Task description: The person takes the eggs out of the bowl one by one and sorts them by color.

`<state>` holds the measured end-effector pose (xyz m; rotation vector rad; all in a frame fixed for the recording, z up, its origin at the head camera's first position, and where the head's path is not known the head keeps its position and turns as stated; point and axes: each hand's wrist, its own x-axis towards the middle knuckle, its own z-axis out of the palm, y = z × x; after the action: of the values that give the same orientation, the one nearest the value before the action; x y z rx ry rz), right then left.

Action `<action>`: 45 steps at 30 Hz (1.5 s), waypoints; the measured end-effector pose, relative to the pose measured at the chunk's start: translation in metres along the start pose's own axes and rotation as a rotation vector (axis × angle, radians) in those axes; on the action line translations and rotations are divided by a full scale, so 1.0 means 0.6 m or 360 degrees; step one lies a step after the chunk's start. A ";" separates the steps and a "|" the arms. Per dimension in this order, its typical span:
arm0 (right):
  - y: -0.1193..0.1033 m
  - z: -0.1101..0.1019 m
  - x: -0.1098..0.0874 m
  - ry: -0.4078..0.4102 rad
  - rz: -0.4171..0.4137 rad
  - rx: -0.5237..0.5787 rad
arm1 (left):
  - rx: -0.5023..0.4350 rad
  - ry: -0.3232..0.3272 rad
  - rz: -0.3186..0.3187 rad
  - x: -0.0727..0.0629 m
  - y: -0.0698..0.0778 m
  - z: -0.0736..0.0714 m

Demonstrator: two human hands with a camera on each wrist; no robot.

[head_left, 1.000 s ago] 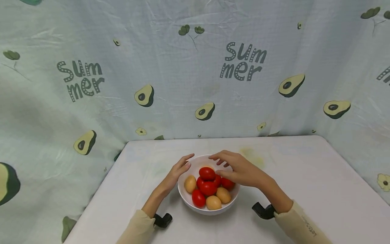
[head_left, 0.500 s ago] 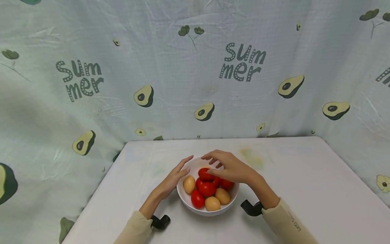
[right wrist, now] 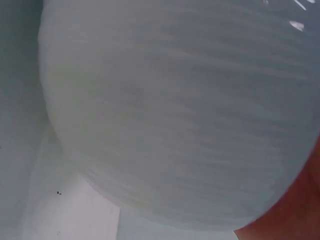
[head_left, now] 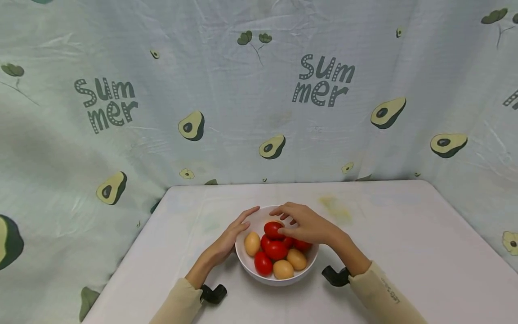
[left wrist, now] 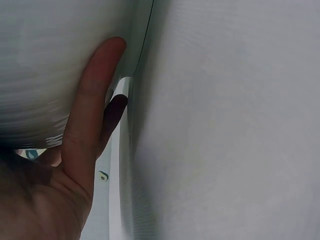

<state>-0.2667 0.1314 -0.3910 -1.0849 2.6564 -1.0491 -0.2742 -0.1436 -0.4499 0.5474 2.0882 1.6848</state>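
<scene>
A white bowl [head_left: 273, 282] on the table holds several glossy red tomatoes [head_left: 276, 250] and several light-brown eggs [head_left: 283, 269]. One red tomato [head_left: 273, 230] lies on top of the heap. My left hand [head_left: 229, 239] is at the bowl's left side, fingers nearly straight along the outer wall and thumb near the rim. In the left wrist view its fingers [left wrist: 85, 120] lie against the bowl's wall [left wrist: 40, 65]. My right hand [head_left: 308, 225] reaches over the right rim, thumb at the top tomato's right edge and bent fingers apart above it. The right wrist view mostly shows the bowl's outer wall [right wrist: 175, 120].
The white table [head_left: 388, 234] spreads around the bowl, with a yellowish stain [head_left: 336, 209] behind it to the right. A pale curtain [head_left: 226, 90] printed with avocados hangs along the back and sides. Black wrist mounts [head_left: 337, 276] sit below the beige sleeves.
My right hand has moved left and slightly inward, bringing its thumb to the top tomato. My left hand stays at the bowl's side. The bowl and its contents have not visibly moved.
</scene>
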 end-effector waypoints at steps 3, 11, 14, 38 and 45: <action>-0.001 0.006 0.004 -0.0022 0.0012 0.0010 | 0.0025 0.0023 0.0000 -0.003 0.000 -0.001; 0.001 0.016 0.008 -0.0051 0.0013 -0.0013 | 0.0080 0.0086 0.0016 -0.002 0.002 0.001; 0.005 0.021 0.008 -0.0049 0.0029 -0.0034 | 0.0091 0.0095 0.0019 0.001 0.003 0.003; 0.011 0.031 0.009 -0.0072 -0.0101 -0.0164 | 0.0103 0.0074 0.0099 0.014 -0.001 0.005; 0.013 0.029 0.011 -0.0086 -0.0137 -0.0217 | 0.0088 0.0043 0.0082 0.016 -0.001 0.003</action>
<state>-0.2707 0.1210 -0.4081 -1.2446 2.6938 -0.8496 -0.2813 -0.1375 -0.4515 0.6035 2.1627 1.6761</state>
